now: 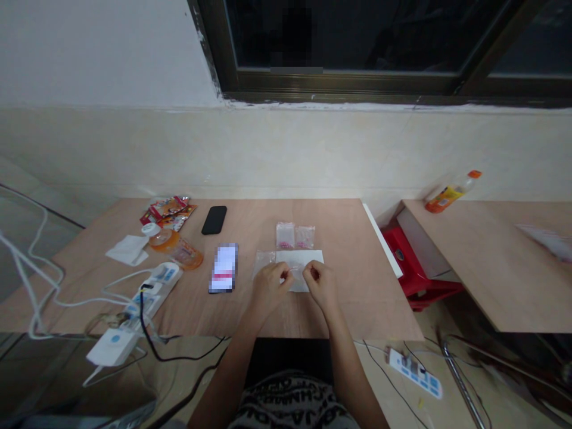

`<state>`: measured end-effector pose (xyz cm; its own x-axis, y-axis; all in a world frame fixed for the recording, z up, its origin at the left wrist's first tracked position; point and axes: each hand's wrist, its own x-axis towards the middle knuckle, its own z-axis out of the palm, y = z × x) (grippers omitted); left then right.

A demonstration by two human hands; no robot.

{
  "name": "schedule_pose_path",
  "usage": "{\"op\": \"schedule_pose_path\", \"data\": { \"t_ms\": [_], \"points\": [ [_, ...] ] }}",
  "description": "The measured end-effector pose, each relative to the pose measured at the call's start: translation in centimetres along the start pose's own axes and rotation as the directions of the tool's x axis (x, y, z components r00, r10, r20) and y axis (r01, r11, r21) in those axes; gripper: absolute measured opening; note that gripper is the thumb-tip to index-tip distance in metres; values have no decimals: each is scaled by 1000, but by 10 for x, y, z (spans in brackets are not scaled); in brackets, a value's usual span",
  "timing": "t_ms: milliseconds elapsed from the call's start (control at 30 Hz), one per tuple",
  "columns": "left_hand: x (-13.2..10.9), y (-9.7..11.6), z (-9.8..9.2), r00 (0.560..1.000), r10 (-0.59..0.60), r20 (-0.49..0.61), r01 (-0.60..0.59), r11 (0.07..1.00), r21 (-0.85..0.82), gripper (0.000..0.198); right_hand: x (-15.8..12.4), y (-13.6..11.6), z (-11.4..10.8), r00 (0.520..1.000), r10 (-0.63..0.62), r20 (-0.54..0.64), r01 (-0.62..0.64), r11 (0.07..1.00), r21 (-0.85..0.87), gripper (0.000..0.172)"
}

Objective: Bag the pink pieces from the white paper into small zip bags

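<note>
My left hand (271, 286) and my right hand (320, 285) are over a white sheet of paper (301, 256) on the wooden table. The fingers of both are pinched together, a short gap between the hands. Something thin and clear seems to span that gap, too faint to make out. A clear plastic bag (263, 259) lies at the sheet's left side, partly behind my left hand. Just beyond the sheet, two small clear bags, one on the left (285, 235) and one on the right (305, 237), hold small pink pieces.
On the table's left are a lit phone (224, 268), a black phone (214, 220), an orange drink bottle (176, 247), red packets (168, 211), a tissue (128, 249) and a power strip (134, 310) with cables. A red stool (409, 262) stands between the tables.
</note>
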<state>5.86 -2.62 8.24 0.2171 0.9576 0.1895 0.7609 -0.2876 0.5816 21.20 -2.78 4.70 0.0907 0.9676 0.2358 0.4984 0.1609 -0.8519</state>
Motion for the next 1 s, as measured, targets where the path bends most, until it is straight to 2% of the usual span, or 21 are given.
{"op": "schedule_pose_path", "data": {
  "t_ms": [133,233,300,333,467,533,600,767,1000],
  "points": [
    [-1,-1,2,1000,4,14,-4,1000,-19,15,2,1,-5,999,6,-53,-8,999,-34,20],
    [-2,-5,3,1000,-5,19,7,997,-76,13,2,1,-9,1000,-21,24,22,999,-33,18],
    [-3,-9,4,1000,-18,-6,17,992,-122,5,2,0,-13,995,-51,87,52,998,-16,18],
    [-4,-12,5,999,-21,-28,16,990,-142,13,2,-1,-15,992,-63,107,63,998,-5,18],
    [-5,-25,17,993,0,-116,-23,981,-195,69,1,-7,-19,989,-64,136,56,996,68,20],
    [-6,-30,27,993,3,-122,-29,976,-217,83,1,-9,-20,987,-49,154,30,991,128,21],
    [-7,-35,36,992,7,-123,-37,970,-241,88,0,-10,-20,986,-21,167,-12,981,194,22],
    [-7,-42,47,985,-19,-172,-32,956,-292,76,0,-6,-20,985,45,165,-99,937,336,27],
    [-7,-49,45,984,-4,-176,-51,951,-304,61,3,13,-14,986,90,142,-146,876,460,23]
  ]
}}
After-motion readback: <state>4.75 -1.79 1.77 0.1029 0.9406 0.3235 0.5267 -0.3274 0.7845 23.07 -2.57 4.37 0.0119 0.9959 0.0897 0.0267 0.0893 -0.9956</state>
